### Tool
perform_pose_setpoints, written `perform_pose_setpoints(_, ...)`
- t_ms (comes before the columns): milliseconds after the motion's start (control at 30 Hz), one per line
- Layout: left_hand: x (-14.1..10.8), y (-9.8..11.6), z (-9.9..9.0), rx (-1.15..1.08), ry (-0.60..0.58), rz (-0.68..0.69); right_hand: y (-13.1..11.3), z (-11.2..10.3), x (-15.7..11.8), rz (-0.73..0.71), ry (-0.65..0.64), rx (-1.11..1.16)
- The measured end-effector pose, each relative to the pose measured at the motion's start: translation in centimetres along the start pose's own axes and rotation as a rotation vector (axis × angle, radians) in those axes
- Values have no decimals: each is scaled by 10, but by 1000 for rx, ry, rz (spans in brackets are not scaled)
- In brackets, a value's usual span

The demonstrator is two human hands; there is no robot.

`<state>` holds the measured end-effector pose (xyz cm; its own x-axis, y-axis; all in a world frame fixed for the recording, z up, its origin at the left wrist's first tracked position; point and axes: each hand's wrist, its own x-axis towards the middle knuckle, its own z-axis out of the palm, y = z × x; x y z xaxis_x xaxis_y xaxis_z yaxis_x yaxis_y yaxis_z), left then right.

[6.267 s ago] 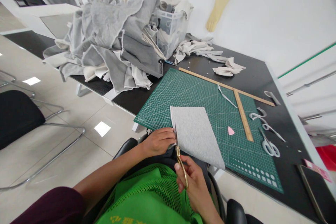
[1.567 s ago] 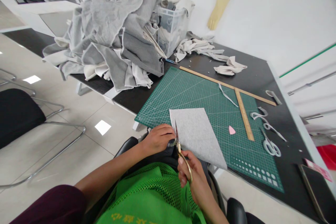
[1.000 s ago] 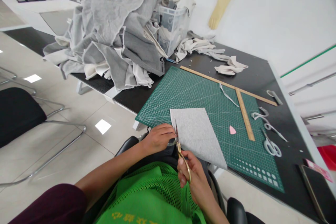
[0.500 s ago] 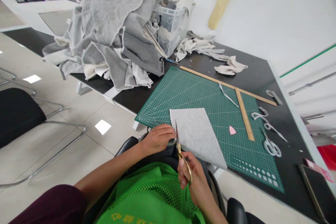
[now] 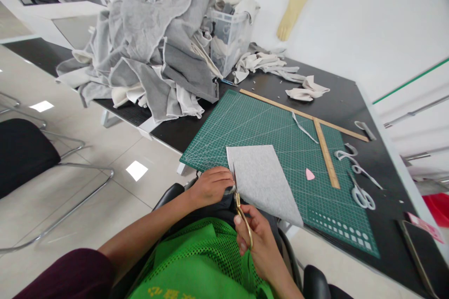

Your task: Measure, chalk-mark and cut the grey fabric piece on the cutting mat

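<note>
A light grey piece of fabric lies on the green cutting mat, its near corner hanging past the table edge. My right hand grips gold-handled scissors, whose blades point away from me along the fabric's left edge. Close beside the blades, my left hand is closed on that same edge, palm down. A bit of grey material shows below its fingertips, and the fingertips themselves are partly hidden. To the right on the mat are a pink triangular chalk piece and a wooden T-shaped ruler.
Grey cloth pieces form a big heap at the back left, against a clear plastic bin. White-handled scissors, fabric strips and a phone lie on the right. A black chair stands at left.
My right hand and the scissors have shifted slightly to the left, and the blades look closer together. My left hand stays at the fabric's edge.
</note>
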<state>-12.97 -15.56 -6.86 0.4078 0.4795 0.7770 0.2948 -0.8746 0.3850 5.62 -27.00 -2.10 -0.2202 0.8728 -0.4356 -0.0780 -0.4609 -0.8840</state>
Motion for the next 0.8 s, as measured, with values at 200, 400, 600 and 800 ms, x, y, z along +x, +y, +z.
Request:
perform_pose_setpoints(200,-2,0,0,-9,1,0,3,1,1,0,8,65)
perform_pose_setpoints(400,-1,0,0,-45,15,-2,0,-1,5,8,18,71)
perform_pose_setpoints(600,0,0,1,-71,49,5,-5,-2,13,24,30,74)
perform_pose_setpoints(800,-2,-1,2,-77,53,-7,-11,1,17,16,24,80)
